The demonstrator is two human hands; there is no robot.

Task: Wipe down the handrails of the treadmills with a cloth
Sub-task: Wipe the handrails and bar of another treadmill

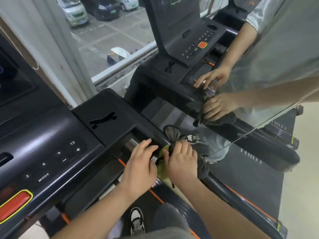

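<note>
A dark grey cloth (172, 136), with a yellow-green patch showing under it, is bunched around the black right handrail (229, 192) of the treadmill where the rail meets the console. My right hand (182, 163) grips the cloth against the rail, fingers curled over it. My left hand (140, 163) lies just to its left with straight fingers resting on the black console edge by the rail's base. A mirror on the right repeats both hands and the cloth.
The treadmill console (51, 152) with number buttons and a red stop button (14, 205) fills the lower left. A mirror panel (259, 100) stands close on the right. A window ahead looks onto parked cars. My shoe (137, 219) stands on the belt below.
</note>
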